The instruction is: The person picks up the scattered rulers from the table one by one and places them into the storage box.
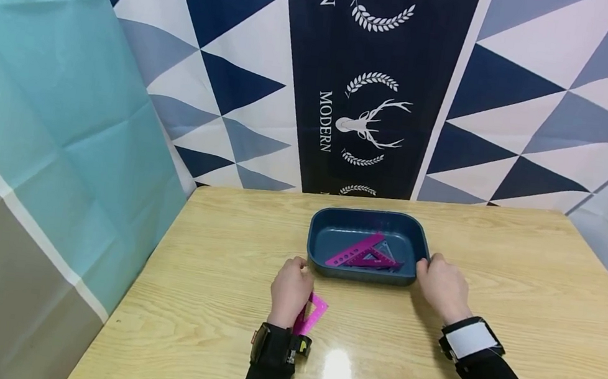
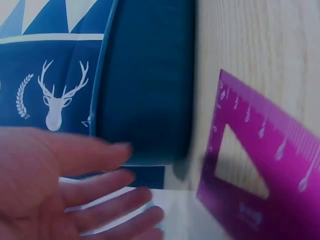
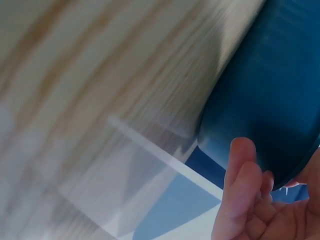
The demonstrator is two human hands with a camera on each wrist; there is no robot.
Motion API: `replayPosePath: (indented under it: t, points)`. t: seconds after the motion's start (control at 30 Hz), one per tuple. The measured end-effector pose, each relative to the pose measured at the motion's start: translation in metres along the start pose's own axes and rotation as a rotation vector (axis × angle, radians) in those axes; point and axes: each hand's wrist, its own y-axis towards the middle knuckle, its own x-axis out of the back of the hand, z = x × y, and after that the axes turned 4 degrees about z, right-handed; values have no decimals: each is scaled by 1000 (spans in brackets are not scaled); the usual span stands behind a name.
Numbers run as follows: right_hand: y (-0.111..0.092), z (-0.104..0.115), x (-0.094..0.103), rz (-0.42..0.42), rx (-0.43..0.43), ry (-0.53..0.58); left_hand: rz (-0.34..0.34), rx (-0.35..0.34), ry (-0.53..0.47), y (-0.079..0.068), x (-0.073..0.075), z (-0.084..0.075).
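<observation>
A dark blue plastic box (image 1: 323, 270) stands on the wooden table. Inside lie a magenta set square (image 1: 353, 251) and bluish see-through pieces partly under it. My right hand (image 1: 443, 287) grips the box's right end; in the right wrist view its fingers (image 3: 242, 185) are against the outer wall, with the thumb at the rim. Beside the box's near left corner is my left hand (image 1: 290, 291), whose fingers (image 2: 115, 200) are extended and spread near the box end in the left wrist view. Another magenta set square (image 2: 250, 175) lies on the table beside this hand, partly hidden by it in the head view.
The light wooden table (image 1: 198, 327) runs back to a patterned cloth (image 1: 371, 97) with triangles and deer heads. A turquoise and grey cloth (image 1: 67, 94) hangs along the left side. Both wrists carry strapped devices.
</observation>
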Motion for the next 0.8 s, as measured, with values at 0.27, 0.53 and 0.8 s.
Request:
replayPosePath:
  t: [0.27,0.53,0.8]
  points:
    - [-1,-1,-2,-7,4,-3,169,-201,305,-10,7,-1]
    - [-1,-2,-3,-9,1,-9,368,-276,339,-14,7,0]
    - [-2,-1,-3,-3,1,-7,374,-280,302,-13,4,2]
